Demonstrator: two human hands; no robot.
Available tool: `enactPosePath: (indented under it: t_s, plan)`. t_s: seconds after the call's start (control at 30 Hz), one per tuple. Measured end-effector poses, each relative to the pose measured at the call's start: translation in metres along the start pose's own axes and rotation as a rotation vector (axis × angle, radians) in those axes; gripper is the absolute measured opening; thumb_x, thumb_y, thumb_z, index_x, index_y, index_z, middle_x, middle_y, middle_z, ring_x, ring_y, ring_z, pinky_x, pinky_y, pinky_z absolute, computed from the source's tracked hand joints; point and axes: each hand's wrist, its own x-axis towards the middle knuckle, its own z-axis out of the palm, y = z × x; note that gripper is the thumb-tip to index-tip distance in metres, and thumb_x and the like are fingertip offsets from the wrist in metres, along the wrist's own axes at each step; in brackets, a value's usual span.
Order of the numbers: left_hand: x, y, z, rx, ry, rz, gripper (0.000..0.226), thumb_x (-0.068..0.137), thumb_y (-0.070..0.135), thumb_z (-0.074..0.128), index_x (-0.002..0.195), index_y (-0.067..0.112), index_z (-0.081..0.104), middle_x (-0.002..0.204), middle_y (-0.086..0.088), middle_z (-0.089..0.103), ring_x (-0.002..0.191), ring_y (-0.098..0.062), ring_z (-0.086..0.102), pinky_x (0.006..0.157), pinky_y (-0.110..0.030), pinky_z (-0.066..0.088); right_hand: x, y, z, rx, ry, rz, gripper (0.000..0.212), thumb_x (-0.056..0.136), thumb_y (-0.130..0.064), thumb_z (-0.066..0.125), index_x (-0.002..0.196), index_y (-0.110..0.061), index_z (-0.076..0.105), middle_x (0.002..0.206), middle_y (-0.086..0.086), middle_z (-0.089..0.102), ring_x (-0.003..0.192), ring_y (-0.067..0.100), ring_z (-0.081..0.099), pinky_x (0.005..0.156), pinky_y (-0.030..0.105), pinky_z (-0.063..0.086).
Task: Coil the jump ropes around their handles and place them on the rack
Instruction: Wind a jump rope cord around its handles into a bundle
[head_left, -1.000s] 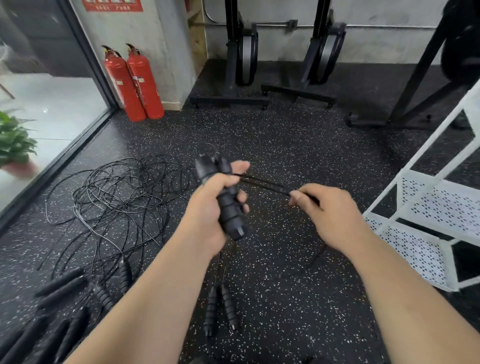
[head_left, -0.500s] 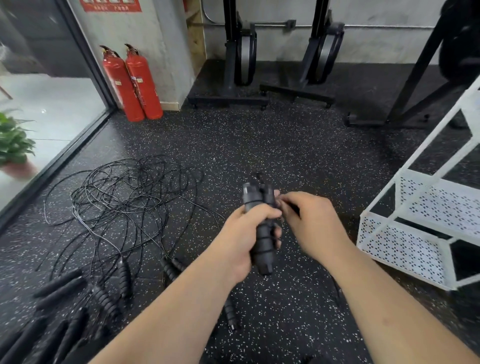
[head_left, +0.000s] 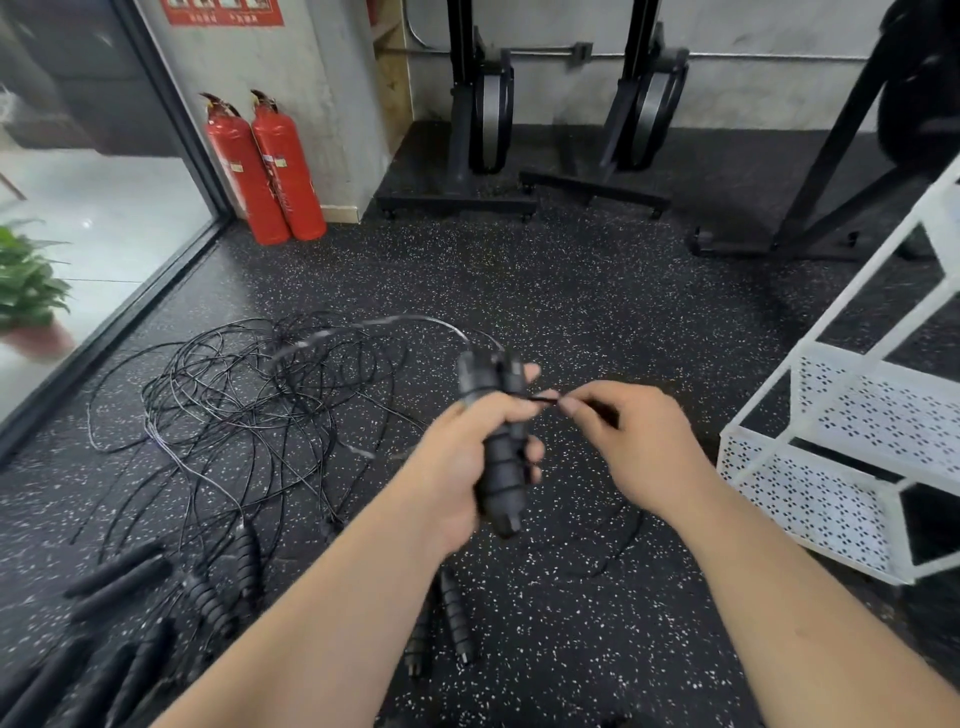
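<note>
My left hand (head_left: 467, 467) grips a pair of black ribbed jump-rope handles (head_left: 498, 467), held upright side by side at the centre of the view. Just right of them, my right hand (head_left: 634, 441) pinches the thin black rope (head_left: 543, 400) where it meets the handles. A blurred loop of the same rope (head_left: 395, 325) arcs up and left from the handle tops. On the speckled floor to the left lies a tangle of loose ropes (head_left: 234, 410). The white perforated rack (head_left: 852, 467) stands at the right.
More black handles lie on the floor at lower left (head_left: 119, 577) and below my hands (head_left: 457, 618). Two red fire extinguishers (head_left: 265, 166) stand by the wall. Black equipment stands (head_left: 488, 130) line the back wall. A glass wall and a plant (head_left: 26, 291) are at the left.
My hands came together from left of centre, then parted slightly. The long rope span between them shortened to a short piece. A rope loop now swings above the handles.
</note>
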Motion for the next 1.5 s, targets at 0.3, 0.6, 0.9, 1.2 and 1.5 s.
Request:
enactPosePath:
  t_s: [0.3,0.6,0.9,1.2,1.5]
  plan:
    - [0.010,0.019,-0.011,-0.123,0.153,0.057,0.038,0.093,0.008,0.064,0.130,0.011,0.074,0.128,-0.008,0.076,0.067,-0.012,0.056,0.062,-0.030,0.052,0.004,0.006,-0.009,-0.025,-0.094,0.052,0.022,0.103,-0.050,0.061,0.091,-0.037,0.075,0.064,-0.008,0.067,0.049,0.003,0.050,0.048,0.020,0.036]
    - [0.004,0.004,-0.006,-0.021,0.077,-0.016,0.047,0.084,0.009,0.070,0.131,0.015,0.073,0.119,-0.009,0.077,0.066,-0.016,0.059,0.061,-0.032,0.053,0.000,0.002,-0.002,0.023,-0.010,0.060,0.023,0.106,-0.040,0.061,0.088,-0.033,0.075,0.063,-0.007,0.064,0.048,0.004,0.047,0.046,0.019,0.034]
    - [0.011,0.015,-0.008,-0.096,0.149,0.042,0.044,0.091,0.009,0.066,0.134,0.013,0.068,0.128,-0.002,0.078,0.069,-0.013,0.057,0.065,-0.032,0.051,0.001,-0.002,0.000,0.012,-0.129,0.050,0.020,0.106,-0.044,0.061,0.092,-0.038,0.074,0.067,-0.011,0.068,0.049,0.002,0.052,0.047,0.018,0.038]
    - [0.006,0.010,-0.011,-0.014,0.109,0.015,0.044,0.088,0.009,0.069,0.131,0.017,0.074,0.129,-0.015,0.075,0.066,-0.015,0.058,0.063,-0.033,0.052,0.002,0.004,-0.005,0.043,-0.060,0.091,0.023,0.107,-0.039,0.059,0.091,-0.036,0.074,0.066,-0.009,0.066,0.046,0.002,0.047,0.045,0.017,0.035]
    - [0.012,0.009,-0.007,-0.042,0.136,0.042,0.039,0.097,0.008,0.062,0.135,0.012,0.069,0.128,-0.001,0.077,0.068,-0.014,0.056,0.064,-0.032,0.049,0.000,0.002,0.003,-0.011,-0.195,0.057,0.019,0.107,-0.039,0.061,0.092,-0.035,0.072,0.066,-0.017,0.068,0.052,0.004,0.057,0.057,0.032,0.052]
